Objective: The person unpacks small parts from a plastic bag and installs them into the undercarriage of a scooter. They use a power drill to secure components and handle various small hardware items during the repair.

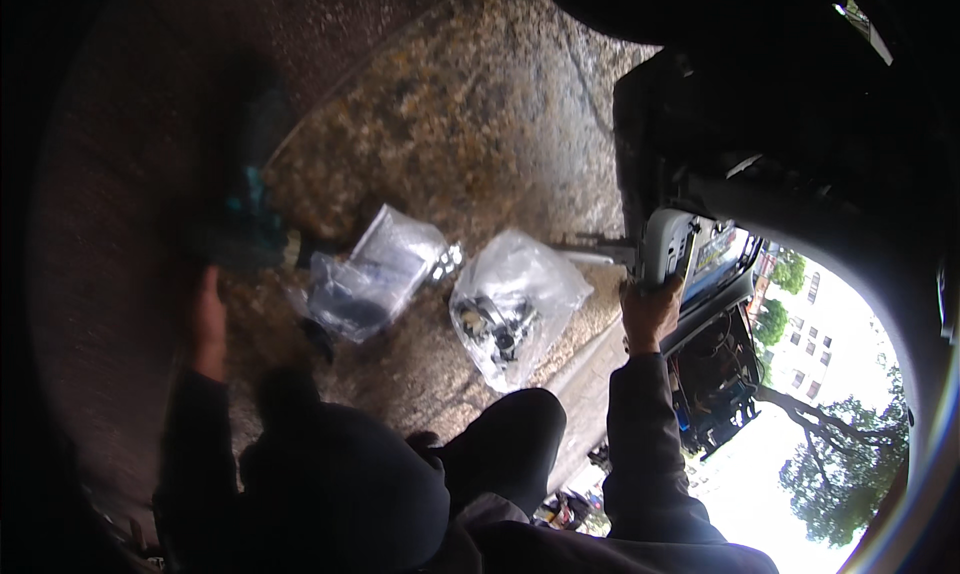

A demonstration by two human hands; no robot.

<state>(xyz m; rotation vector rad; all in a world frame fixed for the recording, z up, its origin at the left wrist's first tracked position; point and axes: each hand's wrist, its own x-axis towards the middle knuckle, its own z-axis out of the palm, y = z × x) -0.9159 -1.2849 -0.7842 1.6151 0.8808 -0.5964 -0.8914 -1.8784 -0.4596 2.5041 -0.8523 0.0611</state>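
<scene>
Left hand [208, 322]: a little below 9 o'clock, reading the clock from mid-view; its upper end is against or just beside the drill, but blur hides the fingers, so I cannot tell whether it is grasping.
Drill [245, 236]: at 9 o'clock, dark with teal patches, smeared by blur. It will probably feel heavy for its bulk and stiff throughout; a full wrap of the handle should serve better than holding its front end.
Flat bag [392, 259]: 9 o'clock, nearer the middle, lying on the speckled slab [400, 154]. Clear and glossy, likely light, limp and slippery; best pinched at a loose corner.
Bits [448, 262]: small and shiny, just beside the flat bag, at its 3 o'clock; likely hard and fiddly, a fingertip job.
Loose bag [515, 309]: 5 o'clock, close to mid-view, with dark and metallic parts inside. Soft skin over hard, shifting contents, I judge; gather the film above the parts.
Right hand [650, 314]: just below 3 o'clock, grasping the casing's lower end.
Casing [664, 242]: 3 o'clock, pale grey, rounded. It looks like stiff, smooth plastic that could crack if twisted; the thick end suits a whole-hand hold.
Unit [715, 384]: 4 o'clock, open, wires exposed; these seem fragile, so its frame makes the safer hold.
</scene>
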